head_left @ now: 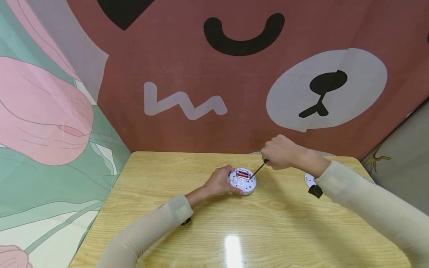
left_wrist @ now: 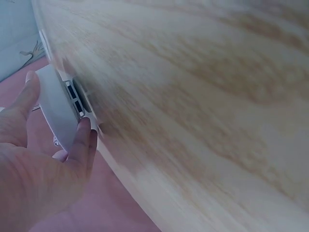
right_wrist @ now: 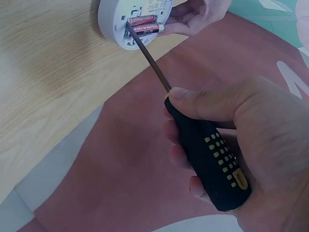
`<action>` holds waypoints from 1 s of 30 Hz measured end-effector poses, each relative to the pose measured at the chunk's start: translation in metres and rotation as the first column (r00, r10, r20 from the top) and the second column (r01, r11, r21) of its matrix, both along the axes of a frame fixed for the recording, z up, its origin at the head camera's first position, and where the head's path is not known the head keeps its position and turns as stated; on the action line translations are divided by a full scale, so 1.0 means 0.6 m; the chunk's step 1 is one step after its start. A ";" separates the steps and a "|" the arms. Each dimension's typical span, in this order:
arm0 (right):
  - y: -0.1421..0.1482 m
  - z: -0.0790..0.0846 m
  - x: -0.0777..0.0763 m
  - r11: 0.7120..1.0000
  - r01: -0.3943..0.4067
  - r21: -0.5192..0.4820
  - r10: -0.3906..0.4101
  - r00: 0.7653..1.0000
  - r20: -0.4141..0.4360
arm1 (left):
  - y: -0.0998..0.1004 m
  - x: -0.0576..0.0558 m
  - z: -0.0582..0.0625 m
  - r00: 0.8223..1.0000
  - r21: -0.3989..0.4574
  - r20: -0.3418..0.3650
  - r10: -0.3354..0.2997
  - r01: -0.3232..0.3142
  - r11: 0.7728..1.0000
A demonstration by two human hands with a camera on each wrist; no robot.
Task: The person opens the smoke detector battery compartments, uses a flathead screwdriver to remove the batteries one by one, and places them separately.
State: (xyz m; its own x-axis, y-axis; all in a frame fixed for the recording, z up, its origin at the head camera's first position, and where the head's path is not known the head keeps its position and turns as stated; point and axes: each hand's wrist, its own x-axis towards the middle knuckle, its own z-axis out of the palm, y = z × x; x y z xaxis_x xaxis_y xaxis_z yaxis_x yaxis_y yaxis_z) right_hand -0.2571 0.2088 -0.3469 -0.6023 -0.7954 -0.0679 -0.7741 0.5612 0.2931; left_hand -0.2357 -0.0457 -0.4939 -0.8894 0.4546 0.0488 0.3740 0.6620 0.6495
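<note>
A round white battery-powered device (head_left: 240,186) is tilted up over the wooden table, its back facing me. My left hand (head_left: 219,181) grips it by the rim, thumb and fingers on opposite sides. Two red batteries (right_wrist: 145,25) lie side by side in its open compartment. My right hand (head_left: 279,152) holds a screwdriver (right_wrist: 205,154) by its black handle with yellow dots, fingers wrapped round it and thumb near the shaft. The metal shaft (right_wrist: 153,65) slants to the device, its tip right at the end of the batteries. In the left wrist view the device's white side (left_wrist: 57,104) shows.
A white round piece (head_left: 309,180) lies on the table at the right, partly hidden by the right sleeve (head_left: 355,193). The wooden table (head_left: 268,230) meets a printed cloth backdrop (head_left: 187,134) along its far edge.
</note>
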 end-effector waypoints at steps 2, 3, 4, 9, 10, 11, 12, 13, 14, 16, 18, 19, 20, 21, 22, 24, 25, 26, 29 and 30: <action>0.003 -0.001 -0.001 1.000 -0.003 -0.007 0.003 1.000 0.000 | 0.001 0.000 0.000 1.000 0.004 0.004 0.005 -0.005 1.000; 0.005 -0.003 -0.002 1.000 -0.007 -0.012 0.007 1.000 -0.002 | 0.001 0.000 0.000 1.000 0.005 0.006 0.008 -0.008 1.000; 0.007 -0.004 -0.002 1.000 -0.012 -0.016 0.012 1.000 -0.003 | 0.001 -0.001 0.000 1.000 0.007 0.008 0.010 -0.010 1.000; 0.022 -0.011 -0.003 0.998 -0.011 -0.067 0.014 0.999 0.037 | 0.002 -0.002 -0.004 1.000 0.021 0.015 0.018 -0.018 1.000; 0.025 -0.013 -0.002 0.997 -0.005 -0.082 0.010 0.999 0.053 | 0.002 -0.002 -0.005 1.000 0.024 0.014 0.018 -0.018 1.000; 0.029 -0.014 -0.002 0.995 -0.002 -0.096 0.008 0.998 0.064 | 0.002 -0.003 -0.005 1.000 0.026 0.012 0.017 -0.018 0.999; 0.032 -0.016 -0.001 0.994 0.002 -0.107 0.006 0.997 0.073 | 0.003 -0.003 -0.006 1.000 0.029 0.010 0.017 -0.017 0.999; 0.035 -0.018 0.000 0.993 0.004 -0.116 0.006 0.997 0.081 | 0.003 -0.003 -0.006 1.000 0.029 0.009 0.016 -0.017 0.999; 0.039 -0.020 0.000 0.992 0.003 -0.122 0.007 0.996 0.085 | 0.003 -0.003 -0.006 1.000 0.029 0.007 0.017 -0.017 0.999; 0.045 -0.024 0.001 0.991 -0.002 -0.133 0.013 0.996 0.086 | 0.003 -0.003 -0.006 1.000 0.030 0.007 0.017 -0.018 0.999; 0.052 -0.029 0.000 0.990 -0.010 -0.138 0.022 0.997 0.081 | 0.003 -0.003 -0.005 1.000 0.028 0.010 0.020 -0.021 0.999; 0.055 -0.031 0.000 0.990 -0.010 -0.143 0.022 0.996 0.083 | 0.003 -0.003 -0.005 1.000 0.028 0.013 0.022 -0.023 0.999; 0.058 -0.033 0.000 0.989 -0.007 -0.147 0.020 0.996 0.088 | 0.002 -0.003 -0.004 1.000 0.028 0.017 0.025 -0.025 0.999; 0.061 -0.036 0.000 0.988 -0.004 -0.153 0.019 0.995 0.095 | 0.002 -0.003 -0.004 0.999 0.029 0.020 0.027 -0.028 0.999; 0.065 -0.039 0.000 0.987 0.003 -0.160 0.014 0.995 0.104 | 0.002 -0.003 -0.003 0.999 0.029 0.025 0.030 -0.030 0.999; 0.073 -0.045 0.000 0.982 0.018 -0.187 0.004 0.993 0.120 | 0.002 -0.003 -0.002 0.999 0.028 0.032 0.035 -0.036 0.999; 0.077 -0.048 0.001 0.979 0.030 -0.202 -0.003 0.991 0.131 | 0.002 -0.003 -0.002 0.999 0.028 0.036 0.037 -0.038 0.999; 0.081 -0.052 0.002 0.976 0.032 -0.214 -0.003 0.991 0.134 | 0.002 -0.003 -0.002 0.999 0.028 0.039 0.037 -0.038 0.999; 0.093 -0.066 0.005 0.966 0.028 -0.258 0.005 0.992 0.125 | 0.003 -0.003 -0.002 0.998 0.028 0.044 0.035 -0.037 0.999; 0.096 -0.071 0.005 0.962 0.023 -0.272 0.011 0.992 0.123 | 0.003 -0.003 -0.002 0.998 0.026 0.045 0.036 -0.037 0.999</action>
